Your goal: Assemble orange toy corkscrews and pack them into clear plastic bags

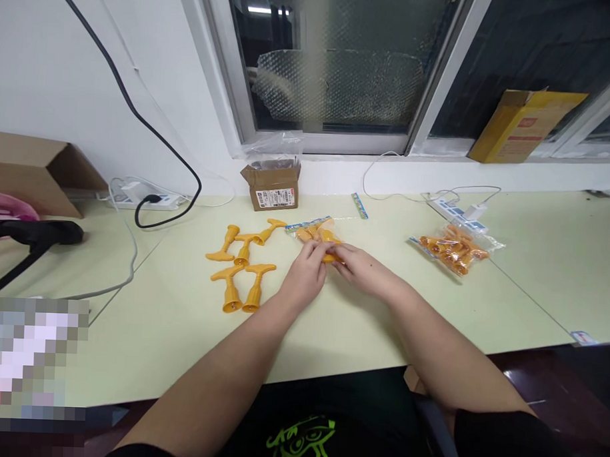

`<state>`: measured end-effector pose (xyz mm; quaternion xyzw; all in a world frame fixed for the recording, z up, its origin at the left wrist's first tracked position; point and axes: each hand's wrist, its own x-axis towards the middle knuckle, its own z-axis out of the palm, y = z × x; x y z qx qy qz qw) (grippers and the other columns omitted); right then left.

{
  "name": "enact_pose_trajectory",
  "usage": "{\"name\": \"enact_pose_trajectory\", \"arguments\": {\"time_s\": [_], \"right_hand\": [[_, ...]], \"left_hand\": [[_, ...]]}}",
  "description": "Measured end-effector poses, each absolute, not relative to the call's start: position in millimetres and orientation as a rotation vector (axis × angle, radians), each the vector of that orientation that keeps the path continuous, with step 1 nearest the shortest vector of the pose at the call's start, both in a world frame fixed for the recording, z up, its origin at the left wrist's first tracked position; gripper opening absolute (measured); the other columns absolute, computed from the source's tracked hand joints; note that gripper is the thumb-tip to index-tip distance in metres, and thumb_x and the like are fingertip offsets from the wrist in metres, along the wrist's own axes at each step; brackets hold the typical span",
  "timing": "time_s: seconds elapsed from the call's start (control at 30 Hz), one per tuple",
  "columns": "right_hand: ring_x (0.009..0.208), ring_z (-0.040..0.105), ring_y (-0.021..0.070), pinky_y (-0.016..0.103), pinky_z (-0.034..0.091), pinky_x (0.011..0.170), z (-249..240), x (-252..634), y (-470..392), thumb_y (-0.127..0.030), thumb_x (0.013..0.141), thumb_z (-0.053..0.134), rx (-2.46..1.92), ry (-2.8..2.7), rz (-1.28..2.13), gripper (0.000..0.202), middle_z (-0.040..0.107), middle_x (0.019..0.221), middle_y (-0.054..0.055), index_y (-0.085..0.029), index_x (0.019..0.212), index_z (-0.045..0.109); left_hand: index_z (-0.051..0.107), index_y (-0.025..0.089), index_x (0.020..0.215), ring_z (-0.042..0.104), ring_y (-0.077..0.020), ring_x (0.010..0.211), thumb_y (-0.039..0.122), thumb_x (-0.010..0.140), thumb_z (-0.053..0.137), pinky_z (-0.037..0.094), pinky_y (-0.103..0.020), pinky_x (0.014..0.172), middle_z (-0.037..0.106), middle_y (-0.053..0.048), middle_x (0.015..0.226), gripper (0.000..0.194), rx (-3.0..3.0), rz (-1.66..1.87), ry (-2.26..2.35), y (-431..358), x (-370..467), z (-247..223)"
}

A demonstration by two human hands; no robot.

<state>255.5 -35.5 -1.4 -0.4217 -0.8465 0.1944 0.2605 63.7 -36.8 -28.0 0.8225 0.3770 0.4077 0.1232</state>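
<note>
Both my hands meet at a clear plastic bag point(309, 230) with a blue printed header and orange-yellow pieces inside. My left hand point(307, 267) has its fingers closed on the near edge of the bag. My right hand point(358, 267) grips the bag's right side, its fingertips close to the left ones and partly hidden. Left of my hands lie several loose orange-yellow T-handled pieces point(253, 287) with cup-shaped ends. A filled bag of similar pieces point(451, 250) lies apart on the right.
A small open carton point(274, 187) stands against the wall, with a blue header strip point(359, 206) to its right. Power strips point(455, 214) and cables lie along the back. A black stand point(34, 236) and a large cardboard box point(27, 159) are at the left.
</note>
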Motion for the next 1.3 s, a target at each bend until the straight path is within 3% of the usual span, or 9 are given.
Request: {"name": "enact_pose_trajectory", "arguments": {"time_s": [0.23, 0.43, 0.6, 0.7, 0.9, 1.03, 1.17, 1.23, 1.3], "right_hand": [[0.114, 0.065, 0.0244, 0.036, 0.049, 0.099, -14.2, 233.0, -39.9, -0.016, 0.101, 0.043, -1.432, -2.196, 0.349, 0.039, 0.067, 0.130, 0.017, -0.013, 0.138, 0.056], [0.120, 0.059, 0.0264, 0.036, 0.045, 0.103, -20.0, 240.8, -30.3, -0.005, 0.092, 0.043, -1.594, -2.163, 0.172, 0.041, 0.064, 0.131, 0.019, -0.009, 0.128, 0.063], [0.127, 0.054, 0.0339, 0.044, 0.045, 0.102, -17.9, 244.7, -30.6, -0.012, 0.097, 0.044, -1.721, -2.211, 0.037, 0.043, 0.054, 0.148, 0.020, -0.021, 0.133, 0.066], [0.127, 0.056, 0.0359, 0.045, 0.048, 0.098, -14.6, 241.5, -33.8, -0.018, 0.099, 0.047, -1.775, -2.218, 0.041, 0.044, 0.050, 0.151, 0.018, -0.031, 0.137, 0.063], [0.093, 0.071, 0.0255, 0.039, 0.055, 0.084, -19.0, 241.2, -30.8, -0.019, 0.097, 0.046, -1.751, -2.215, 0.161, 0.047, 0.049, 0.150, 0.015, -0.035, 0.140, 0.058], [0.116, 0.066, 0.0259, 0.039, 0.053, 0.098, -33.1, 242.3, -20.4, -0.013, 0.095, 0.042, -1.520, -2.202, 0.206, 0.047, 0.050, 0.148, 0.013, -0.026, 0.136, 0.060], [0.145, 0.044, 0.0251, 0.042, 0.044, 0.114, -46.4, 237.9, -14.4, -0.009, 0.093, 0.042, -1.353, -2.143, 0.279, 0.053, 0.042, 0.156, 0.018, -0.016, 0.145, 0.047], [0.152, 0.034, 0.0245, 0.044, 0.041, 0.118, -49.6, 234.6, -15.4, -0.012, 0.093, 0.042, -1.318, -2.105, 0.314, 0.050, 0.036, 0.160, 0.019, -0.014, 0.143, 0.045], [0.151, 0.035, 0.0245, 0.043, 0.041, 0.117, -49.3, 231.3, -19.0, -0.013, 0.095, 0.043, -1.324, -2.089, 0.332, 0.042, 0.034, 0.162, 0.018, -0.015, 0.136, 0.049]], "left_hand": [[0.049, 0.021, 0.135, 0.061, -0.0216, 0.110, 0.004, 0.092, 0.047, 0.053, -0.040, 0.099, 0.055, -0.013, 0.127, 0.046, 2.365, 1.247, 1.116, -38.4, 62.6, -25.1], [0.046, 0.020, 0.136, 0.061, -0.0220, 0.106, 0.005, 0.087, 0.053, 0.053, -0.040, 0.095, 0.057, -0.011, 0.117, 0.052, 2.251, 1.303, 1.189, -38.0, 64.1, -27.5], [0.046, 0.019, 0.131, 0.063, -0.0155, 0.082, 0.008, 0.082, 0.058, 0.056, -0.035, 0.078, 0.061, -0.009, 0.114, 0.051, 1.976, 1.249, 1.298, -33.4, 63.9, -30.9], [0.047, 0.020, 0.129, 0.062, -0.0127, 0.075, 0.008, 0.082, 0.058, 0.055, -0.032, 0.076, 0.063, -0.007, 0.112, 0.049, 1.926, 1.258, 1.303, -31.0, 62.9, -31.1], [0.053, 0.020, 0.121, 0.062, -0.0126, 0.073, 0.009, 0.077, 0.062, 0.054, -0.030, 0.072, 0.064, -0.005, 0.105, 0.047, 1.943, 1.238, 1.337, -28.7, 60.1, -29.8], [0.058, 0.020, 0.114, 0.060, -0.0134, 0.069, 0.011, 0.075, 0.064, 0.053, -0.030, 0.070, 0.065, -0.002, 0.093, 0.041, 1.946, 1.206, 1.377, -27.2, 58.7, -29.5], [0.062, 0.020, 0.100, 0.058, -0.0149, 0.065, 0.016, 0.077, 0.064, 0.050, -0.030, 0.067, 0.064, -0.001, 0.084, 0.024, 2.042, 1.205, 1.463, -22.3, 56.3, -31.6], [0.063, 0.020, 0.091, 0.059, -0.0162, 0.068, 0.016, 0.080, 0.062, 0.049, -0.030, 0.067, 0.065, -0.002, 0.082, 0.012, 2.080, 1.209, 1.483, -19.9, 54.7, -32.4], [0.062, 0.020, 0.086, 0.061, -0.0170, 0.071, 0.016, 0.083, 0.060, 0.049, -0.030, 0.068, 0.066, -0.003, 0.082, 0.005, 2.104, 1.218, 1.474, -18.8, 53.5, -32.3]]}}
